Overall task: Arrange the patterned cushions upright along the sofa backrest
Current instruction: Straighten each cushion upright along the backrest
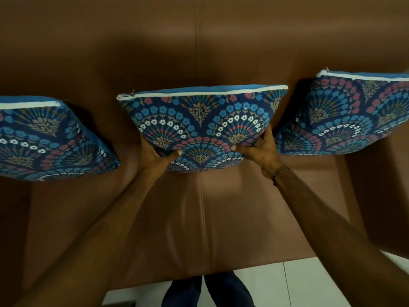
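Observation:
Three blue floral cushions with white zipper edges stand upright against the brown leather backrest (199,52). The middle cushion (201,120) is held at its lower corners: my left hand (158,157) grips the lower left, thumb on the front, and my right hand (261,149) grips the lower right. Its bottom edge is at the seat, near the seam between seat cushions. The left cushion (44,140) leans at the left edge of the view, partly cut off. The right cushion (345,114) leans at the right, also cut off.
The brown sofa seat (199,218) stretches in front of the cushions. White floor tiles (298,284) and my dark trouser legs (210,291) show below the seat's front edge.

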A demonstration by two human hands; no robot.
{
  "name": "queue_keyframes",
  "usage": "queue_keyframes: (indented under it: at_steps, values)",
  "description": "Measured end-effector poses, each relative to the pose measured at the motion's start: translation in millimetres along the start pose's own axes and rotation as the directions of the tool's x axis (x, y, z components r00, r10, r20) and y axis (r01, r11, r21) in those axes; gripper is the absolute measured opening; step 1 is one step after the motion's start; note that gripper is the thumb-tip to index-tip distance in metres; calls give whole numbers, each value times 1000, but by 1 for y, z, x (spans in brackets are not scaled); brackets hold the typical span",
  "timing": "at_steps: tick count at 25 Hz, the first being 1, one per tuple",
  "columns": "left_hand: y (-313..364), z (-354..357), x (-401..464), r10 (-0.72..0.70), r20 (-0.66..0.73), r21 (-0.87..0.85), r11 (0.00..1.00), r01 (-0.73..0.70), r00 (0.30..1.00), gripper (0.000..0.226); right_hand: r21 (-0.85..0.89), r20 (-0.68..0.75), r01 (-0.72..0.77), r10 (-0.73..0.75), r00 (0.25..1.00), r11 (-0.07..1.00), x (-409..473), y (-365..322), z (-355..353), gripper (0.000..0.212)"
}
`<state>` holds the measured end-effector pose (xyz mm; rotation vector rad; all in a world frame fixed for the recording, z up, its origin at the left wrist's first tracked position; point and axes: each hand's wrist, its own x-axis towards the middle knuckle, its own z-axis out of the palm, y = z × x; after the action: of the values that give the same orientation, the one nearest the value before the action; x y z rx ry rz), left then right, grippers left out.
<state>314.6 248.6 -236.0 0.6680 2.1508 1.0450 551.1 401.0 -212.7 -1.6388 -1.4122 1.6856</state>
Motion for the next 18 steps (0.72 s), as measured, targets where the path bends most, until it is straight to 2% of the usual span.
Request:
queue_keyframes:
  at_steps: [2,5,6,8,10,12,14,15,17,18]
  values:
    - [-11,4,-2,6,-52,-16,1000,-6,999,98,23,4,29,-29,1000,999,1,8,3,92]
    - [-14,19,-22,-40,-132,-48,998,34,990,101,42,-15,-63,64,998,997,0,16,0,100]
    - [-14,28,-33,-85,-163,-43,996,79,983,94,40,-20,-98,99,995,994,-1,22,-7,99]
    - [-8,57,-56,-106,-136,24,994,110,985,62,-37,-51,-150,148,988,988,-4,39,-33,78]
    - [11,95,-76,-14,7,72,997,13,1000,27,-76,-127,-183,172,977,980,-3,60,-71,51]
    - [42,143,-88,78,140,81,993,-90,987,16,-5,-255,-246,236,938,969,-3,72,-128,34]
    - [78,193,-90,137,206,30,989,-146,969,20,67,-386,-243,249,888,968,2,76,-188,36]
    - [97,218,-88,135,233,-6,991,-137,963,29,59,-446,-236,237,863,970,6,73,-219,44]
    - [135,262,-82,124,294,-77,991,-106,948,60,29,-537,-220,201,819,975,22,61,-280,72]
    - [150,281,-76,128,301,-102,990,-102,945,79,20,-517,-168,154,842,986,35,55,-307,86]
